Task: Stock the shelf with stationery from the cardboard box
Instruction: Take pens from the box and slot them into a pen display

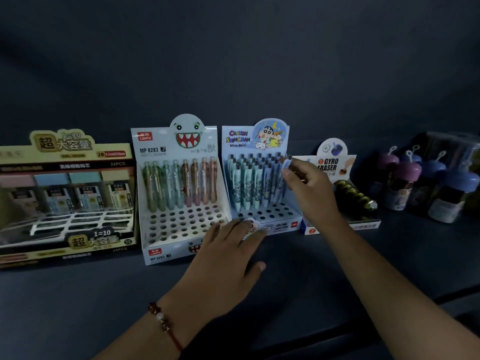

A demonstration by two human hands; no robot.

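Observation:
A blue Crayon Shinchan display box (275,224) stands on the dark shelf (324,268), its back rows filled with light blue mechanical pencils (249,183). My right hand (309,193) pinches one light blue pencil (286,165) over the box's right side. My left hand (228,255) lies flat with straight fingers, fingertips touching the front edge of that box. The cardboard box is not in view.
Left of it stand a shark-face pencil display (181,229) with one row of pencils and a yellow lead-refill box (67,198). To the right are a Gyro Eraser box (345,198) and several blue and purple capped bottles (426,188).

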